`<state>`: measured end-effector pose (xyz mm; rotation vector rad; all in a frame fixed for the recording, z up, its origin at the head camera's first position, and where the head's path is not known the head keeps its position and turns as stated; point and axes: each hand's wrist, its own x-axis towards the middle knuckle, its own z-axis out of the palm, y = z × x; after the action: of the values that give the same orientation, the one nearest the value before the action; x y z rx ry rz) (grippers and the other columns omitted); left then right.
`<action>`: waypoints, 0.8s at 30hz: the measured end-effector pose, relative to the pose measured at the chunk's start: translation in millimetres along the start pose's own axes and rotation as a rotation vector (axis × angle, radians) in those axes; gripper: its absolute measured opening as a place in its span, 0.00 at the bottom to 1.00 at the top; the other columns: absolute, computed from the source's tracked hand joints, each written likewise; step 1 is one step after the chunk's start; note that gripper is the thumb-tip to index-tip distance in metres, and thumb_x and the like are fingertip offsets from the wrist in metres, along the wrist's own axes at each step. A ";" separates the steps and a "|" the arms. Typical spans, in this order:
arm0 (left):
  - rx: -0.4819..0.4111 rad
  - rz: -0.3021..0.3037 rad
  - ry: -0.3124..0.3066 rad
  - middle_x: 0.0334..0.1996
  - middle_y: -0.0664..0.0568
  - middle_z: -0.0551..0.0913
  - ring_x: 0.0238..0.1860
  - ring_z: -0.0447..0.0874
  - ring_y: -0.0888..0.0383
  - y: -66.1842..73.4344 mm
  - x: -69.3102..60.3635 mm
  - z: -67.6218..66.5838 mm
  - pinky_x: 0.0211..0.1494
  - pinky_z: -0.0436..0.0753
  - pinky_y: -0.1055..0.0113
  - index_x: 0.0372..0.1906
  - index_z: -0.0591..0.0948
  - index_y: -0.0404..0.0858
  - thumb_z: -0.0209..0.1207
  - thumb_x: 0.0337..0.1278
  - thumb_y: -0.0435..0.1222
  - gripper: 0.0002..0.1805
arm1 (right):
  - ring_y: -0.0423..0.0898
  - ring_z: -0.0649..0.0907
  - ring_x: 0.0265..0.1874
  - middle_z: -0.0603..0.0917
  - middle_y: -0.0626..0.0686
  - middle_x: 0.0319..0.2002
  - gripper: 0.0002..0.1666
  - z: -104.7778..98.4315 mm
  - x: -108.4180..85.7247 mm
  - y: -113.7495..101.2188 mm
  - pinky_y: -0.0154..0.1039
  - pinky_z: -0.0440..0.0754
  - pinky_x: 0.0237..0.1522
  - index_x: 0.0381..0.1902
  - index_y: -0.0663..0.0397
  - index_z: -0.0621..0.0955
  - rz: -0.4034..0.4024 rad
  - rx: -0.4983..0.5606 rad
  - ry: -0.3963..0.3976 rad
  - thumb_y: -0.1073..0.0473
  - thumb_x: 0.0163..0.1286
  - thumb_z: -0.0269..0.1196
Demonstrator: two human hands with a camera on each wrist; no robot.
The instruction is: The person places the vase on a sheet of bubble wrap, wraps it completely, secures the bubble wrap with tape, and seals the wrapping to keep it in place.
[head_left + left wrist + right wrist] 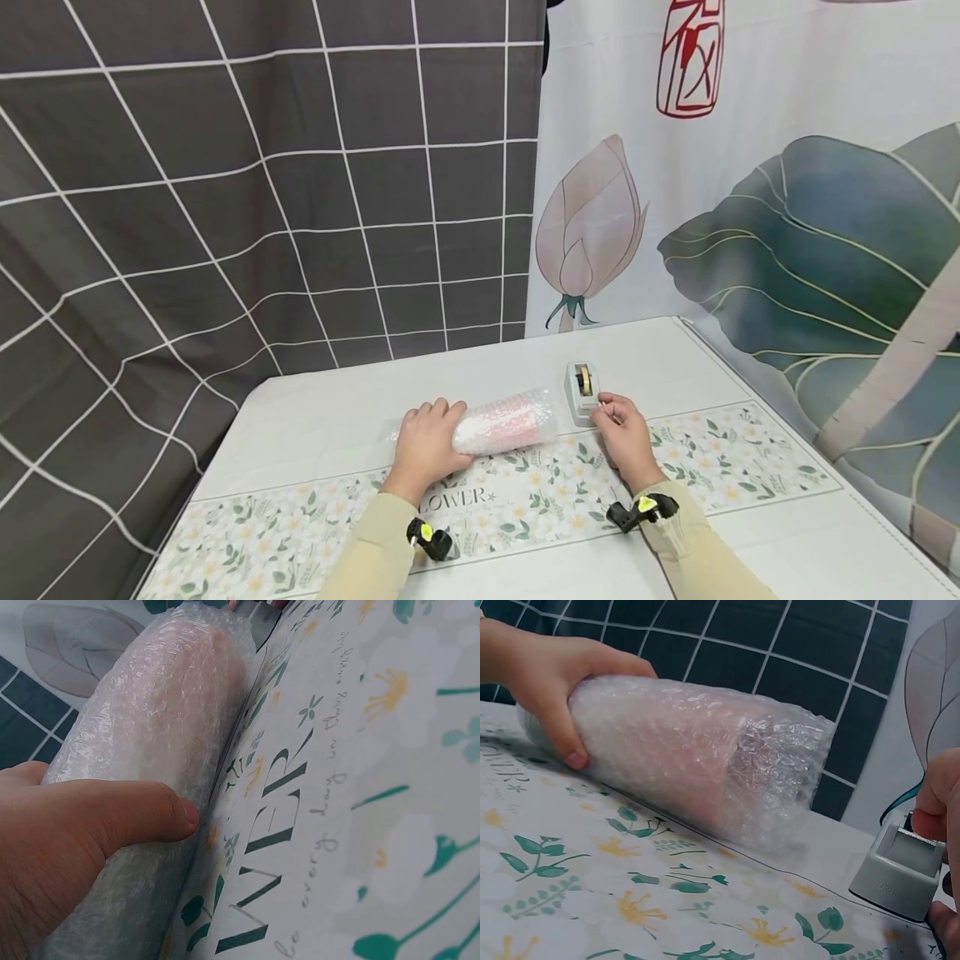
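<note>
A pink-and-white cylinder in clear bubble wrap (510,422) lies on its side on the table. My left hand (430,442) grips its left end, thumb on the near side and fingers over the top, as the left wrist view also shows. At the cylinder's right end, the loose wrap (780,780) sticks out past the pink part. A small grey tape dispenser (580,379) with a yellowish roll stands just to the right. My right hand (626,437) is at its near, toothed end, with bent fingers pinching at the tape's end; the strip itself is hardly visible.
A white table cover with a floral band (720,458) lies beneath everything. Behind the table hang a dark gridded curtain (390,192) and a white cloth printed with a lotus bud (592,217). Each wrist wears a black camera strap (643,510).
</note>
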<state>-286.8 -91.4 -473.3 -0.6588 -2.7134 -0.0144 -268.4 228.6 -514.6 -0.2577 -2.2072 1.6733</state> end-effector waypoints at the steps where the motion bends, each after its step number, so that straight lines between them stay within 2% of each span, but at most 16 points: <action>1: 0.000 0.002 0.003 0.45 0.52 0.80 0.45 0.80 0.50 0.0 0.1 -0.2 0.53 0.79 0.51 0.63 0.77 0.48 0.71 0.36 0.61 0.43 | 0.62 0.72 0.67 0.74 0.62 0.65 0.12 -0.8 -1.6 -0.4 0.56 0.69 0.68 0.25 0.66 0.76 -0.004 0.001 0.004 0.65 0.68 0.61; 8: 0.006 0.006 0.012 0.45 0.52 0.80 0.45 0.80 0.50 -0.3 -0.1 -0.1 0.52 0.79 0.52 0.62 0.77 0.48 0.71 0.36 0.60 0.43 | 0.66 0.65 0.72 0.67 0.65 0.72 0.15 -6.3 -14.8 -4.8 0.59 0.66 0.70 0.22 0.68 0.74 -0.036 0.022 -0.012 0.66 0.69 0.61; 16: 0.018 0.007 0.010 0.44 0.52 0.80 0.44 0.79 0.50 -2.3 0.4 2.3 0.51 0.79 0.53 0.62 0.76 0.48 0.71 0.35 0.60 0.43 | 0.67 0.67 0.71 0.68 0.66 0.71 0.13 -6.4 -20.2 -6.8 0.57 0.65 0.71 0.22 0.67 0.76 -0.019 0.020 -0.011 0.68 0.67 0.60; 21: 0.013 0.009 0.010 0.44 0.52 0.80 0.43 0.80 0.50 -2.2 0.1 1.7 0.50 0.79 0.52 0.62 0.77 0.48 0.71 0.36 0.61 0.43 | 0.66 0.71 0.67 0.72 0.67 0.67 0.18 -6.3 -21.7 -7.1 0.59 0.66 0.69 0.20 0.63 0.77 -0.025 -0.112 0.017 0.60 0.70 0.63; 24: 0.009 0.007 0.004 0.44 0.52 0.80 0.44 0.80 0.50 -1.8 -0.2 1.6 0.50 0.79 0.52 0.62 0.77 0.48 0.71 0.36 0.60 0.43 | 0.64 0.75 0.64 0.77 0.68 0.62 0.23 -6.9 -22.4 -6.0 0.58 0.68 0.67 0.18 0.61 0.77 -0.055 -0.202 0.042 0.56 0.72 0.64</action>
<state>-288.0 -92.9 -474.8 -0.6649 -2.7054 -0.0019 -244.8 225.2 -511.1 -0.2788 -2.3307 1.4052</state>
